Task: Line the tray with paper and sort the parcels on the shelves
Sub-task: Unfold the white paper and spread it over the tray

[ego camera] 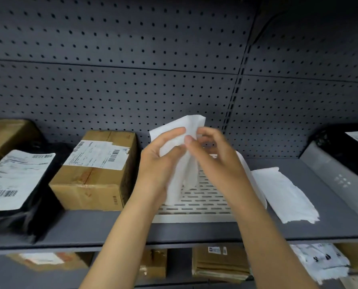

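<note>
Paper sheet pinched by left hand and right hand above slotted tray, blocking it; second sheet right; one cardboard box left.

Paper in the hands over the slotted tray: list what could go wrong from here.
1. The paper is bunched between the left hand and right hand; pulling it open could tear it.
2. It hangs over only part of the slotted tray; laid like that, slots may stay uncovered.
3. The spare sheet lies loose on the shelf beside the tray; a forearm could sweep it off.
</note>
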A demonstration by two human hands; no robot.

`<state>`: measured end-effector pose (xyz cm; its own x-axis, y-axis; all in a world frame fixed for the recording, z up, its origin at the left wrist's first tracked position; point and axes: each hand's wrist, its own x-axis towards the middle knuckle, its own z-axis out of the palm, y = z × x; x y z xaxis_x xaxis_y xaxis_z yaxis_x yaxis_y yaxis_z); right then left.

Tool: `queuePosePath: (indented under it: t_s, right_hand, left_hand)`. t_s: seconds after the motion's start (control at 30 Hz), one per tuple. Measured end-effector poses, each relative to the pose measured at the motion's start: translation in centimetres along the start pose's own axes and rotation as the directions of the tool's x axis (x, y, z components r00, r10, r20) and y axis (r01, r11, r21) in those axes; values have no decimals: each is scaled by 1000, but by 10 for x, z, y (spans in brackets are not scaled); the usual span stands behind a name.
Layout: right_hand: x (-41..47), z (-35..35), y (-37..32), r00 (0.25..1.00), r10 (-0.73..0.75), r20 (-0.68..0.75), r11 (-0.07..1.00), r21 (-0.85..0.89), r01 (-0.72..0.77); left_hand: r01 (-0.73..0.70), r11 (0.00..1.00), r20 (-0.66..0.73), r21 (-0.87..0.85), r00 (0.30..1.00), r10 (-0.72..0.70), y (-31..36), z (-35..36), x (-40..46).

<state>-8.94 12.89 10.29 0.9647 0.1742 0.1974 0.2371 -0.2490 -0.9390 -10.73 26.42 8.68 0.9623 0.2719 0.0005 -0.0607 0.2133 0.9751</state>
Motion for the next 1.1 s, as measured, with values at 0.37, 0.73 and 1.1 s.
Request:
queuePosePath:
  t_s: [0.37, 0.73, 1.1]
  right_hand:
    - [29, -50, 12, 981, 90, -173, 994, 83, -77]
    - [63, -79, 83, 960, 252, -120, 945, -183, -271]
    - [62, -65, 137, 979, 174, -107, 769, -606, -203]
  left_hand:
    - [-111, 967, -135, 229, 980, 145, 24, -24, 13]
    - [48, 799, -195, 599, 977, 87, -21, -34, 39]
    - [13, 407, -76, 913, 987, 140, -85, -38, 28]
